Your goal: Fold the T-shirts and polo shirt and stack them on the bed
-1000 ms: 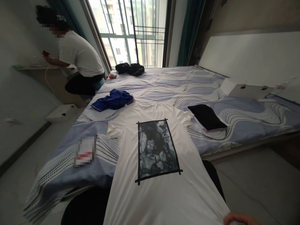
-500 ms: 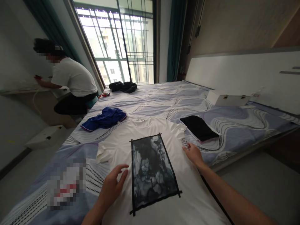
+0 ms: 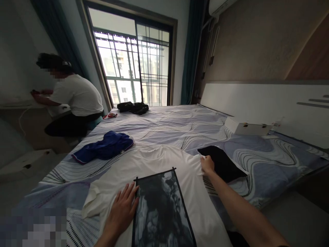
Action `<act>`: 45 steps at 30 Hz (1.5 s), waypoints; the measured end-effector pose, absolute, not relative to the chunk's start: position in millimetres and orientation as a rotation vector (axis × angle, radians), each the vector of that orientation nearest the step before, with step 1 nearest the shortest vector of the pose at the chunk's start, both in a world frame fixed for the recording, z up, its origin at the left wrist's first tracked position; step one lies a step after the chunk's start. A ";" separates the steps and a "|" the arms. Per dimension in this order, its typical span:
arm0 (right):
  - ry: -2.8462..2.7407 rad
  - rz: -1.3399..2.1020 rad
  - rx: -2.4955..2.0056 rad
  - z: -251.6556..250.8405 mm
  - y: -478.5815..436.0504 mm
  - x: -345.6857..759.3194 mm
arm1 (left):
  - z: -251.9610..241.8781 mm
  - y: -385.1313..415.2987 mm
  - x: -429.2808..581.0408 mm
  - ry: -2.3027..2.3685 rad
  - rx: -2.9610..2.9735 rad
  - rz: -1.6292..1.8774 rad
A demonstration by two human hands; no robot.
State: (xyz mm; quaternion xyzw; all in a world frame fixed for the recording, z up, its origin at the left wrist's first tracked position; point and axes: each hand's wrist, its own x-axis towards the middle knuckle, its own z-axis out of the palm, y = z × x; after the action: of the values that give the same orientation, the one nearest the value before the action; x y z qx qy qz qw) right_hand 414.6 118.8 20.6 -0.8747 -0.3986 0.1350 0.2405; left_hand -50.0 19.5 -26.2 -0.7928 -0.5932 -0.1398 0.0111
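Remote log: I see right hand (image 3: 208,165) pinching the sleeve (image 3: 197,163) of a white cloth T-shirt (image 3: 192,185), spread over grey-blue patterned bedding (image 3: 164,128); left hand (image 3: 122,208) flat, gripping nothing. Likely sleeve adjustment; next needs left-hand steadying.

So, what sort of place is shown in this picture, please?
Most likely a bedroom: a wide, lilac-grey, wave-patterned bed fills the middle, a long white panel, perhaps its headboard, stands along one side, and dark green fabric curtains flank a tall, dark-framed glass window.
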 end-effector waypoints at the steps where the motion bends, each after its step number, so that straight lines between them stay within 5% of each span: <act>1: -1.091 0.382 -2.421 16.9 112.8 418.5 | -26.2 20.0 -49.8 -1.843 -2.467 -0.432; 18: -1.112 0.380 -2.555 38.1 107.1 396.8 | -33.9 24.5 -50.5 -1.794 -2.416 -0.529; 27: -1.877 0.408 -2.000 82.2 111.5 306.0 | -34.4 21.2 -49.6 -1.758 -2.404 -0.573; 37: -2.238 0.339 -2.096 2.8 74.0 310.4 | -30.6 18.7 -45.6 -1.765 -2.403 -0.599; 45: -2.110 0.223 -2.180 -4.9 78.3 297.0 | -24.5 11.3 -40.4 -1.810 -2.445 -0.644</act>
State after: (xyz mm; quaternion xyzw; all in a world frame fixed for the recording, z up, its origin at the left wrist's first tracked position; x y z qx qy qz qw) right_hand 297.0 78.3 -4.9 -0.7159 -0.6926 0.0731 0.0497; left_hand -40.4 11.3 -24.5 -0.7861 -0.5822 -0.2070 0.0160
